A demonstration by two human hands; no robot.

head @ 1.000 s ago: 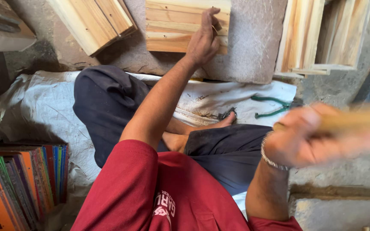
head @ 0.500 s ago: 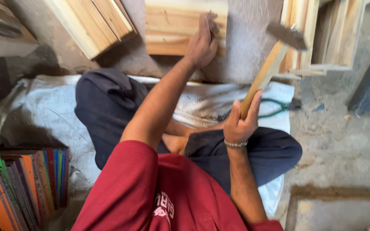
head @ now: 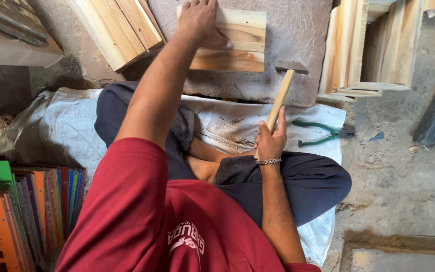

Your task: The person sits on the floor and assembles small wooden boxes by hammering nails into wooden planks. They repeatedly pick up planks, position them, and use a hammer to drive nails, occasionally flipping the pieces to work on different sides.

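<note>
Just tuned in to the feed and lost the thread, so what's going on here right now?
A person in a red shirt sits cross-legged on a white sack on the floor. The left hand presses flat on a small wooden panel lying on a stone slab. The right hand grips a hammer by its wooden handle, head raised just right of the panel. Green-handled pliers lie on the sack beside the right hand, and more wooden pieces lean around the slab.
</note>
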